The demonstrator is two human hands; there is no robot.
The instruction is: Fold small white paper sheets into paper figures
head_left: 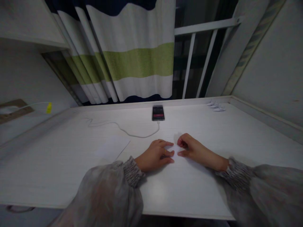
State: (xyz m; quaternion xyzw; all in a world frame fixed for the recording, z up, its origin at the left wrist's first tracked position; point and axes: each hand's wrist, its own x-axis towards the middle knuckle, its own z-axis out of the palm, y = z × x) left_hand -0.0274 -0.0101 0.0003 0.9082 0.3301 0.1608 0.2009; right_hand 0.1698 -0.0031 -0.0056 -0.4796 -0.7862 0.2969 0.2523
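Note:
A small piece of white paper (175, 148) lies flat on the white desk between my two hands, hard to tell from the desktop. My left hand (157, 155) rests at its left side, fingers spread and the tips on or beside the paper. At the right side is my right hand (190, 148), its fingers curled in and the thumb low at the paper's edge. The paper's right edge seems to be held there, though the curled fingers partly hide it. A larger white sheet (112, 148) lies to the left of my left hand.
A phone-like dark device (158, 113), its screen blurred, stands at the back with a white cable (132, 135) running left. Several small folded paper pieces (216, 106) sit in the back right corner. A striped curtain (139, 63) and white window bars (201, 56) rise behind the desk (180, 192).

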